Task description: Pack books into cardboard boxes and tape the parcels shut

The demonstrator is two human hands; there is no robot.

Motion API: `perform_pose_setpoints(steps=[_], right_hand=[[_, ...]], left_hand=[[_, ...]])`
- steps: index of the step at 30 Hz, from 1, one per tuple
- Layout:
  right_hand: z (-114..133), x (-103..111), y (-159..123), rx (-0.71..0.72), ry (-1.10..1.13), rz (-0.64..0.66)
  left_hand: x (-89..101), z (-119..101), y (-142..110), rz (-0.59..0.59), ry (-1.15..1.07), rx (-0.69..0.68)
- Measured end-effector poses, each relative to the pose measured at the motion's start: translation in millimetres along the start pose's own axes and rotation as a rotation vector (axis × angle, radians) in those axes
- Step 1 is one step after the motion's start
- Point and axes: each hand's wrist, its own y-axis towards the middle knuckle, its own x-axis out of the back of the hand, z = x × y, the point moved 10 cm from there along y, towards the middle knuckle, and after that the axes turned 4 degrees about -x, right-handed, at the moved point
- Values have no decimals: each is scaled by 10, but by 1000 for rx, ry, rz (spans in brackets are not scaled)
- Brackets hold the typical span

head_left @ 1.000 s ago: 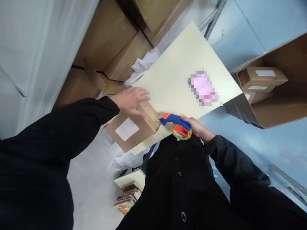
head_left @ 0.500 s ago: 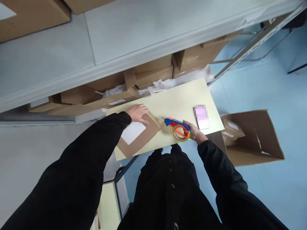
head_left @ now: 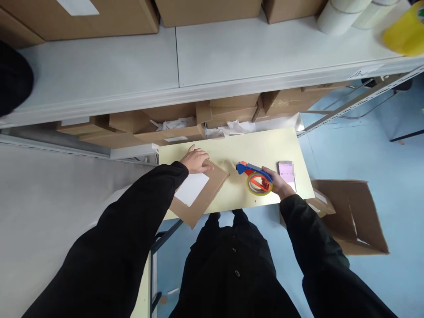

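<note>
My left hand (head_left: 196, 160) is at the far corner of a flat cardboard box (head_left: 212, 183), thumb on its top and the other fingers over the edge. A white label (head_left: 192, 189) covers part of that box, which lies askew on the pale yellow table (head_left: 251, 148). My right hand (head_left: 277, 180) is wrapped round a blue and orange tape dispenser (head_left: 254, 168) with a yellow-rimmed tape roll. The dispenser's head points left, apart from the box. Beside my right hand lies a phone (head_left: 286, 171) with a lit screen.
Over the table's far side runs a grey shelf (head_left: 225, 57) bearing cartons and white rolls (head_left: 341, 15). Open cartons (head_left: 185, 132) with crumpled paper stand beneath it. On the floor at right is a large open carton (head_left: 361, 207) with a smaller box inside.
The camera view has shifted, so more of the upper shelf shows. My hands keep nearly the same places at the box and the tape dispenser.
</note>
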Motion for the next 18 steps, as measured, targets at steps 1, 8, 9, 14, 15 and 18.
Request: perform_pose_setpoints(steps=[1,8,9,14,15,18], right_hand=[[48,-5,8,22,-8,7],[423,2,100,194,-152,69],[469,19,114,214,-158,64],[617,173,148,272,-148,2],[630,206,145,279,-139,1],[651,337,122,298,-103,-13]], left_hand=[[10,-6,20,11,-25,32],[35,-97,555,76,-235,161],[-15,-136,676,134,-308,145],[-209,-326,855,422,-465,104],[-206,-300,766,419,-402,160],[-107,-203,303,298,-81,391]])
